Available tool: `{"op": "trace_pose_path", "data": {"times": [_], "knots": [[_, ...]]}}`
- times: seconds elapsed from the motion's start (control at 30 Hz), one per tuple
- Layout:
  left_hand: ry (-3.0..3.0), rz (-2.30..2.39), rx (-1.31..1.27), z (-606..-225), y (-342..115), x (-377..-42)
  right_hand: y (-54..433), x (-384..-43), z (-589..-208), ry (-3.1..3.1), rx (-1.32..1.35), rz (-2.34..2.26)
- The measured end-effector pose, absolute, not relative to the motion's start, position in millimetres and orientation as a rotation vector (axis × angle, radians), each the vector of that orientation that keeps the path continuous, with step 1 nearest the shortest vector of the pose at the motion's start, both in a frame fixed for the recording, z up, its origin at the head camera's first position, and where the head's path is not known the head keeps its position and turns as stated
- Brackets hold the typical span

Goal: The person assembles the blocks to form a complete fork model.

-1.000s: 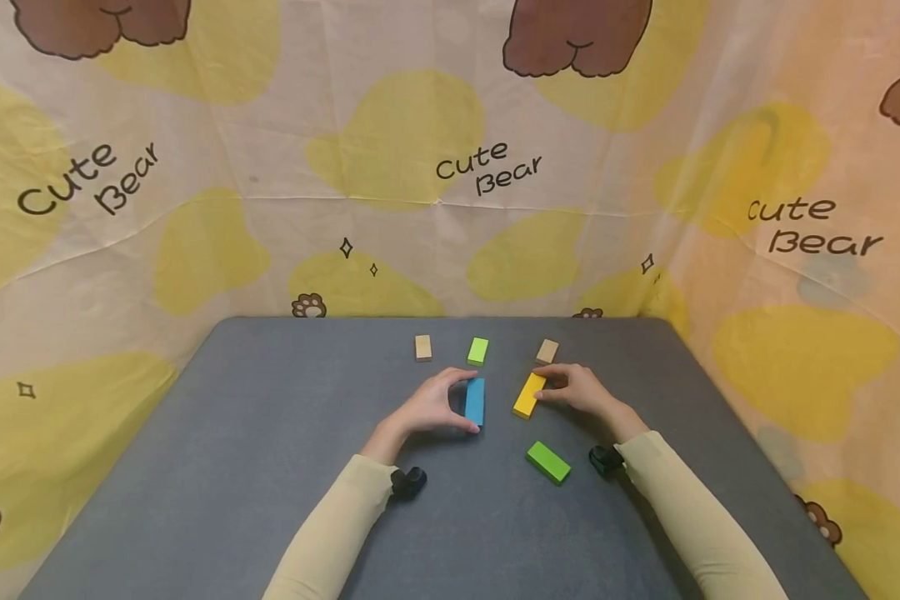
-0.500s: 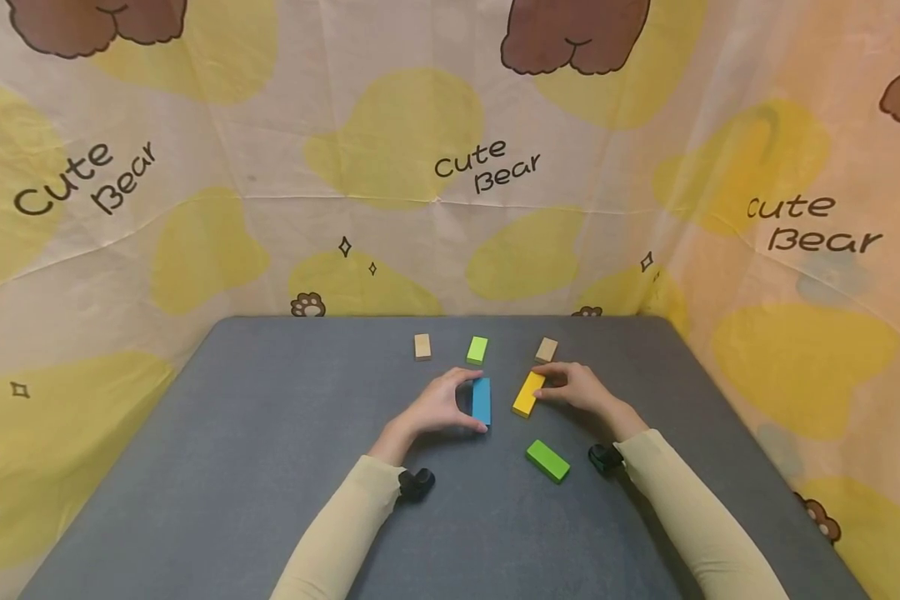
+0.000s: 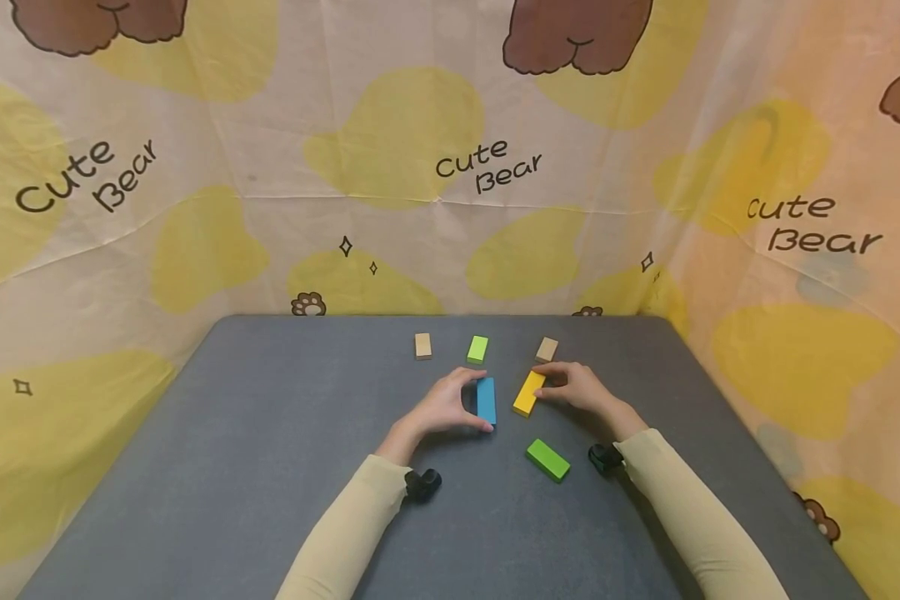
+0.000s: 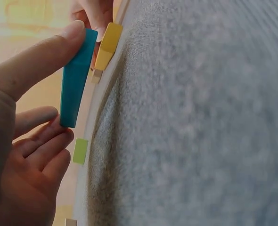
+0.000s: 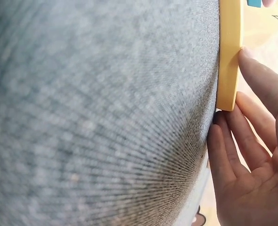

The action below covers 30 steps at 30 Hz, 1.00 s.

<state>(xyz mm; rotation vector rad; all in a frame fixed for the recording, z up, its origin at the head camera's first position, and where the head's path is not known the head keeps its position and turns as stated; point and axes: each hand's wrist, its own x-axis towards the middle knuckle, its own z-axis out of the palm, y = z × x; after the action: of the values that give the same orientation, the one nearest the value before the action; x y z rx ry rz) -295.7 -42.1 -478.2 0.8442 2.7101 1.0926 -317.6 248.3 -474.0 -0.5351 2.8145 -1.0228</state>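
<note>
In the head view a blue block [image 3: 486, 402] stands lengthwise between the thumb and fingers of my left hand [image 3: 444, 405], which grips it by its two ends. Just right of it, a yellow block [image 3: 528, 393] lies tilted on the table, apart from the blue one by a small gap. My right hand [image 3: 581, 390] holds the yellow block, thumb against its side and a fingertip at its far end. The left wrist view shows the thumb on the near end of the blue block [image 4: 77, 80]. The right wrist view shows the yellow block [image 5: 229, 56] resting on the cloth.
A green block [image 3: 547, 461] lies nearer the person, right of centre. Farther back stand a tan block [image 3: 423, 346], a light green block [image 3: 477, 349] and another tan block [image 3: 547, 349]. The grey table [image 3: 270, 467] meets a patterned cloth [image 3: 390, 150] behind.
My left hand has slid the blue block to the right, towards the yellow one, narrowing the gap. The right hand and the yellow block have stayed in place.
</note>
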Motion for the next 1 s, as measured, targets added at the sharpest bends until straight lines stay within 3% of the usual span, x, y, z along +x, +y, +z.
{"op": "trace_pose_path", "data": {"times": [1.0], "knots": [[2.689,1.074,0.856,-480.2,-32.1,-284.5,247.7,-317.1,-471.3,2.785,-0.509,-1.042]]}}
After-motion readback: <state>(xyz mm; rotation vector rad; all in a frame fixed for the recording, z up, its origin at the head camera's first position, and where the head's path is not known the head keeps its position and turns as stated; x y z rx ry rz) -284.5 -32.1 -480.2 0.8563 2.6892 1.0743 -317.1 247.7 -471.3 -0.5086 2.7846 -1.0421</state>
